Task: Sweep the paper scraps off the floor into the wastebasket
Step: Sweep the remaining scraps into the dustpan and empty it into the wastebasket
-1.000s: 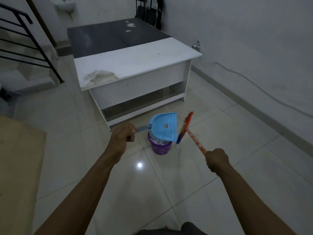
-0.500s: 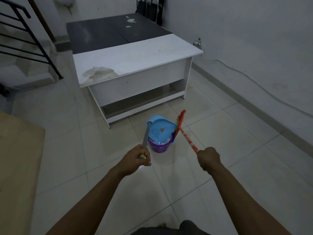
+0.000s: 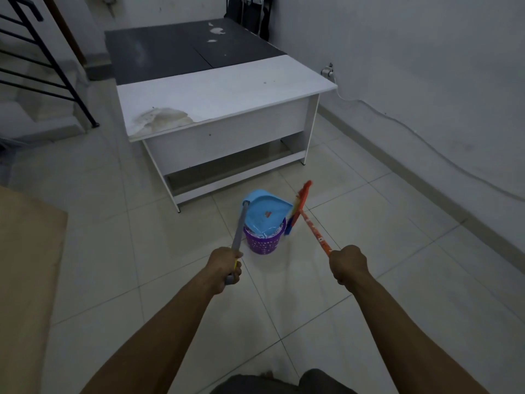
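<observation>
A small purple wastebasket (image 3: 262,243) stands on the tiled floor in front of the white desk. A blue dustpan (image 3: 265,211) is tipped over its mouth, pan edge inside the rim, with white paper scraps (image 3: 270,233) showing in the basket. My left hand (image 3: 225,265) grips the dustpan's grey handle (image 3: 240,227). My right hand (image 3: 347,263) grips the orange handle of a small broom (image 3: 301,206), whose red and blue head hangs just right of the dustpan and basket.
A low white desk (image 3: 224,109) with a dark table (image 3: 181,49) behind it stands beyond the basket. The wall with a cable (image 3: 426,137) runs along the right. A wooden board (image 3: 25,265) lies at left, stair railing (image 3: 42,61) at far left.
My left hand has pulled back toward me and swung the dustpan handle round, so the pan went from held flat above the basket to tipped into it. The broom stayed beside it.
</observation>
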